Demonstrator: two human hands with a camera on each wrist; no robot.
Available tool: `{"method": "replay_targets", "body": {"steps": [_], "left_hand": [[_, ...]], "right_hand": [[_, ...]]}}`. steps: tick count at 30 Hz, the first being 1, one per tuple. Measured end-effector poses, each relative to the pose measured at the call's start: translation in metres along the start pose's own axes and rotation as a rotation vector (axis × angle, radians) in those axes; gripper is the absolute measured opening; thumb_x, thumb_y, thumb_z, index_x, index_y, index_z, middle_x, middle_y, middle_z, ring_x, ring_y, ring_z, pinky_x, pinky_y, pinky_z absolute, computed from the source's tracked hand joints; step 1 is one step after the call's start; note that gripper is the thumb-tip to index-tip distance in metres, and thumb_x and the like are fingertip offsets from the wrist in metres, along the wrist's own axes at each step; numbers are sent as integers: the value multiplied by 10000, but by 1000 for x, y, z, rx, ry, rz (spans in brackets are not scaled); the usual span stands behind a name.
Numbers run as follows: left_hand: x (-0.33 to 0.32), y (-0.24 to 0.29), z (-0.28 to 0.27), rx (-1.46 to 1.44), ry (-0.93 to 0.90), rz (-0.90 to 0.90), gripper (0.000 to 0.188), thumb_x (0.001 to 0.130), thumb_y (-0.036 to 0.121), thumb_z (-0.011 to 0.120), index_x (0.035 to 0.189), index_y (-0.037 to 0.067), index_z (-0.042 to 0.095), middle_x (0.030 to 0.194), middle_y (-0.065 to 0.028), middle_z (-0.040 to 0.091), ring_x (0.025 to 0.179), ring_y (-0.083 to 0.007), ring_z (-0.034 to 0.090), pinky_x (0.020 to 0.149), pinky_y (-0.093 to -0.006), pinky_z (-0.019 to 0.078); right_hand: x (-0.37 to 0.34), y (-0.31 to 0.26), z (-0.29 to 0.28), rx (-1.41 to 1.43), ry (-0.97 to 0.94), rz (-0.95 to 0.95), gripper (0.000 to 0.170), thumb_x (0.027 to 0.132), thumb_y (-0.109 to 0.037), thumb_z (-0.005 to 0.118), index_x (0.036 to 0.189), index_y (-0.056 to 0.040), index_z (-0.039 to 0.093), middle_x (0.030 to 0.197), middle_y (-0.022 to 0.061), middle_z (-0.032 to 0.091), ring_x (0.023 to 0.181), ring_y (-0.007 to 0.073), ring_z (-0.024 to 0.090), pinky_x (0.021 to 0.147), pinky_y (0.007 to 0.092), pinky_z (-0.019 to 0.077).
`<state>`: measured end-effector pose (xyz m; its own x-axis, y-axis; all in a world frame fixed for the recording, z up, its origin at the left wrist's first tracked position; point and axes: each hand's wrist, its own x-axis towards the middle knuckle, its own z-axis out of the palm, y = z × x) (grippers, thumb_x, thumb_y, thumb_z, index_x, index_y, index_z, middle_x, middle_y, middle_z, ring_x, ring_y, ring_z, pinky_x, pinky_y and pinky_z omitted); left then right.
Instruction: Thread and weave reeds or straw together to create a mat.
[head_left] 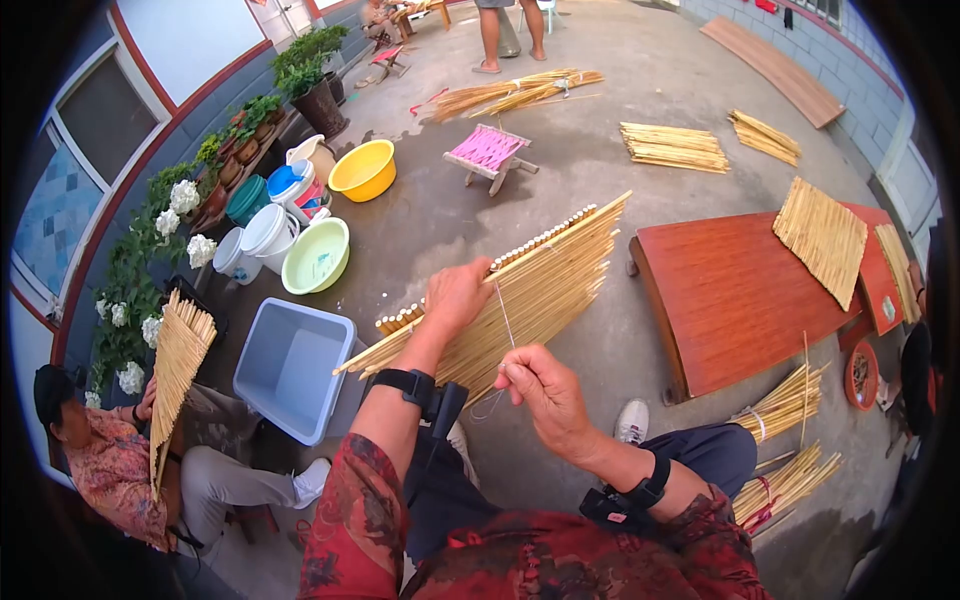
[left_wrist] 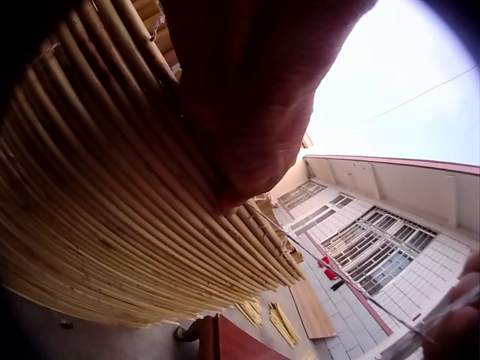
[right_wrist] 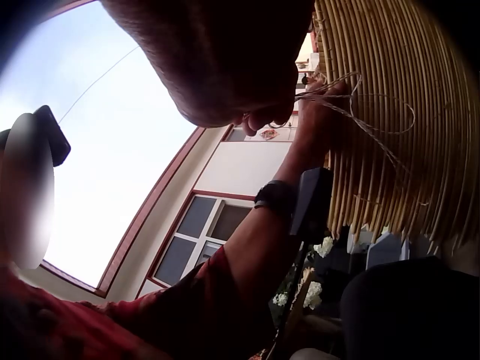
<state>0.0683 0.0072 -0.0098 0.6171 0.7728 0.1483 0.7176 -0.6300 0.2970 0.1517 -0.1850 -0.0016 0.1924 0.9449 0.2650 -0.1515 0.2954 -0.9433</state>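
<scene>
A mat of straw-coloured stalks (head_left: 545, 290), bound side by side, stands tilted in front of me. My left hand (head_left: 460, 297) grips its upper edge near the middle, where cut stalk ends show on the far side. Below and to the right, my right hand (head_left: 548, 393) pinches a thin pale string (head_left: 504, 312) between thumb and fingers. The string runs taut from the mat's top edge, beside the left hand, to those fingers. Loose loops of string (right_wrist: 382, 129) hang against the mat in the right wrist view. The left hand hides part of the edge.
A low red-brown table (head_left: 740, 300) at right bears a finished-looking stalk mat (head_left: 822, 240). Stalk bundles (head_left: 785, 400) lie near my right leg. To the left are a grey-blue tub (head_left: 297, 365), several basins and buckets, and a seated person (head_left: 110, 450) holding another mat. A small stool (head_left: 490, 150) stands ahead.
</scene>
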Motion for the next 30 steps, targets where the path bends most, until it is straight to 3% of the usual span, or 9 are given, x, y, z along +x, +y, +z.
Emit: {"method": "replay_targets", "body": {"steps": [13,15,17,19,21,23,27,29,30], "left_hand": [[-8,13,-6,11,-19,-14,227,797,247,629,960,95,585,811,-165,649,817,-364,605,763,-459,436],[-2,7,-1,24,-20,-18,241,797,248,633,982,101,587,831,-161,653,835,-360,607,762,-456,441],[0,2,-1,36,-38,-24,256,797,249,636,1003,107,589,852,-157,657,853,-356,609,761,-454,445],[0,-3,-3,-32,-45,14,361,793,278,647,1112,128,569,926,-154,658,895,-348,613,771,-441,465],[0,-6,-3,-39,-59,10,388,778,272,664,1126,127,572,952,-153,658,906,-339,616,780,-431,467],[0,-9,-5,-48,-73,4,415,763,266,681,1139,126,575,978,-151,658,917,-330,618,789,-421,469],[-1,-6,-7,-32,-88,-127,374,724,262,710,1057,110,630,914,-144,668,882,-323,627,776,-406,471],[-3,-4,-10,-18,-60,-139,345,719,269,711,1017,107,648,883,-143,670,864,-325,629,768,-403,472],[-4,-3,-10,-22,-63,-160,329,718,275,710,996,108,654,861,-143,669,851,-328,629,762,-403,472]], "right_hand": [[-16,-6,-8,-156,20,-69,120,957,-116,478,944,-10,533,813,42,550,715,100,523,663,244,436],[-15,-3,-20,-148,12,78,125,959,-116,477,960,-5,535,845,59,564,717,107,535,671,242,438],[-4,-3,-37,14,184,0,136,954,-115,484,976,3,546,860,78,573,736,130,549,674,260,444],[14,-7,-77,-570,238,-246,143,939,-103,493,993,8,567,891,123,588,780,214,589,693,309,462],[19,-26,-117,-962,275,-191,149,923,-92,503,1010,-10,592,934,158,592,841,301,595,729,356,468],[21,-44,-140,-1173,375,-215,165,917,-96,504,1038,-40,601,968,178,590,870,349,578,758,382,463],[26,-74,-139,-1149,456,-238,179,920,-115,506,1067,-64,595,944,162,592,842,328,589,701,366,477],[28,-83,-120,-934,445,-64,191,923,-120,500,1083,-61,585,903,130,599,714,235,597,589,321,474],[29,-84,-118,-927,454,-54,191,923,-120,500,1083,-61,585,903,130,599,714,235,597,589,321,474]]}}
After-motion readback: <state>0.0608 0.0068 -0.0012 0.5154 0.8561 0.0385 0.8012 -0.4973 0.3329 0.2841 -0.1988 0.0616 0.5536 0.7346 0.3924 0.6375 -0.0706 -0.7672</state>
